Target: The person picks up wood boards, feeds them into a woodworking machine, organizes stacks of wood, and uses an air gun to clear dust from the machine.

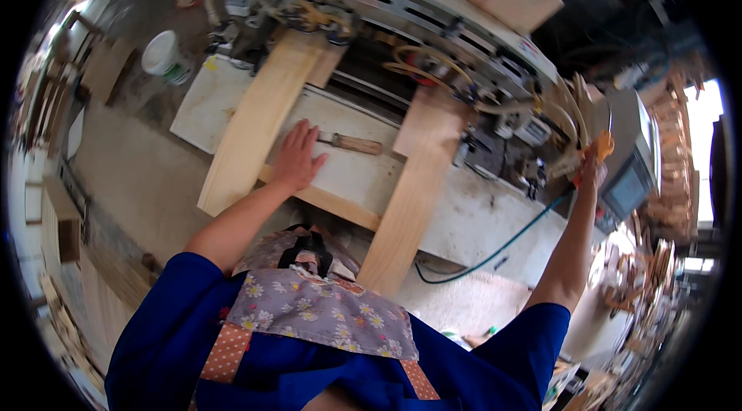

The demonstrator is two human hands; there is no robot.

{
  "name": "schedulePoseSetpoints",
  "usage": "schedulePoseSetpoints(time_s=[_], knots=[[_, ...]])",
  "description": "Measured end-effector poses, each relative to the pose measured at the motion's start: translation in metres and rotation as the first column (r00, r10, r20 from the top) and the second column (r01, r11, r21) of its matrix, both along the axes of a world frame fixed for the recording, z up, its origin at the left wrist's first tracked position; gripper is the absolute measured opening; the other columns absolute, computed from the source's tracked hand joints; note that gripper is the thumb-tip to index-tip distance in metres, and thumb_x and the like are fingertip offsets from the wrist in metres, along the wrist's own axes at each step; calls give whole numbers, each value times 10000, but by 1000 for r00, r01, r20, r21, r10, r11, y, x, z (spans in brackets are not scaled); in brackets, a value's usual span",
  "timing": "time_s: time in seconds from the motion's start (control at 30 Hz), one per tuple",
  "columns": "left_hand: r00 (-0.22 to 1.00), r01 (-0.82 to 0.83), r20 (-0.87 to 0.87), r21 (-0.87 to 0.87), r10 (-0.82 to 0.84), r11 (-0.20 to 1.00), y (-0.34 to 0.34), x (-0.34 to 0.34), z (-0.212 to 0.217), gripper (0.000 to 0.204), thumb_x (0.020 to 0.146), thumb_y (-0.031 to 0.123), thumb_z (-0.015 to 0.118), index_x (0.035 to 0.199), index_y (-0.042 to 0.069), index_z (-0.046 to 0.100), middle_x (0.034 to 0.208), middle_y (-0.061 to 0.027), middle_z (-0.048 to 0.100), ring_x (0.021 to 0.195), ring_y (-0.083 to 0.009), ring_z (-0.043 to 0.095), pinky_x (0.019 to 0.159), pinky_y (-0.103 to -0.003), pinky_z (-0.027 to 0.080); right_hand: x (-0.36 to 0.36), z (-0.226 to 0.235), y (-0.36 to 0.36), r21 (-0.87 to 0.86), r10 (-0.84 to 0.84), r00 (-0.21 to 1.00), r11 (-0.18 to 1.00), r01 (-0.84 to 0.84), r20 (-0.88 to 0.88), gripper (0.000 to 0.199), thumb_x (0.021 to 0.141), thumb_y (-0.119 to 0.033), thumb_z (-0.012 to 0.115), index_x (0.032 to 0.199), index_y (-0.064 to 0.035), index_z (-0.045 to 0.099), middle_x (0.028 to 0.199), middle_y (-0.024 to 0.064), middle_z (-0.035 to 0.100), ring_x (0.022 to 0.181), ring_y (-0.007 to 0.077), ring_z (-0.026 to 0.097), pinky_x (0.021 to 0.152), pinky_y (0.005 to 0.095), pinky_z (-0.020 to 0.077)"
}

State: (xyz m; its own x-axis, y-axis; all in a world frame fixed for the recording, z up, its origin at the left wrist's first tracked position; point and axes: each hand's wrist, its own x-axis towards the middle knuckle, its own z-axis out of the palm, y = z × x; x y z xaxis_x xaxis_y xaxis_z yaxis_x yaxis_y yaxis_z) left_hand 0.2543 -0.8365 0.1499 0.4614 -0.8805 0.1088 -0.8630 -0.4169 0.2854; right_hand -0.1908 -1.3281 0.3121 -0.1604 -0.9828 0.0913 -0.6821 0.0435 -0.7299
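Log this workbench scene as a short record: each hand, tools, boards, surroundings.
Left hand: spread palm-down over the white tabletop, grasping nothing; contact unclear
Right hand: out to the right, gripping an orange tool
Hose: teal hose, running toward the right hand
Loose tool: wooden-handled tool lying by the fingers of the left hand
Boards: left pale board and right pale board, both reaching from the machine toward the person
Surroundings: white bucket at left; control box with screen at right

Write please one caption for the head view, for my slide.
Left hand beside a wooden-handled tool on a white table; right hand holding an orange tool.
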Motion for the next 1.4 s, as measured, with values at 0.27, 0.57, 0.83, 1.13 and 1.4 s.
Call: schedulePoseSetpoints(time_s=[0.27, 0.57, 0.83, 1.13, 1.4], knots=[[999, 22, -50, 4, -22, 1000, -7, -6, 8, 634, 903, 397, 522, 1377, 8, 365, 1472, -217, 275, 1391, -348, 223, 1112, -479, 236, -51, -64, -40, 85, 176, 514, 977, -195, -839, 452, 918, -393, 456, 1330, -208, 462, 973, 209, 667, 946, 398, 633, 793, 503, 480], [995, 47, -86, -42, -51, 998, -4, -2, 10, 654, 904, 395, 523, 1366, -32, 346, 1460, -256, 264, 1381, -386, 217, 1109, -492, 234, 89, 102, 52, -211, 324, 738, 821, -530, -592, 516, 863, -359, 606, 1218, 11, 558, 1199, 202, 586, 1102, 329, 566, 933, 389, 432], [899, 68, -383, -362, -215, 930, 3, 15, 12, 563, 864, 316, 611, 1289, -17, 453, 1388, -244, 389, 1335, -410, 317, 1102, -451, 279, 364, 190, 129, -225, 644, 666, 634, -740, -378, 549, 840, -234, 708, 1293, -10, 492, 1280, 140, 528, 1199, 238, 502, 945, 354, 438], [639, -709, -762, -530, 107, 465, 45, 215, 59, 654, 958, 411, 441, 1445, 9, 273, 1502, -158, 283, 1414, -281, 214, 1140, -378, 166, 567, 169, 100, -196, 459, 415, 452, -870, -786, 672, 777, -404, 711, 1301, -52, 479, 1314, 193, 479, 1216, 338, 471, 986, 417, 407], [342, -932, -920, -308, 191, 189, 3, 358, -19, 780, 943, 575, 366, 1485, 42, 194, 1559, -137, 142, 1449, -259, 74, 1154, -376, 76, 613, 158, 36, 189, 699, 346, 566, -802, -626, 563, 731, -365, 736, 1187, -69, 590, 1078, 110, 648, 1009, 262, 614, 837, 393, 520]])
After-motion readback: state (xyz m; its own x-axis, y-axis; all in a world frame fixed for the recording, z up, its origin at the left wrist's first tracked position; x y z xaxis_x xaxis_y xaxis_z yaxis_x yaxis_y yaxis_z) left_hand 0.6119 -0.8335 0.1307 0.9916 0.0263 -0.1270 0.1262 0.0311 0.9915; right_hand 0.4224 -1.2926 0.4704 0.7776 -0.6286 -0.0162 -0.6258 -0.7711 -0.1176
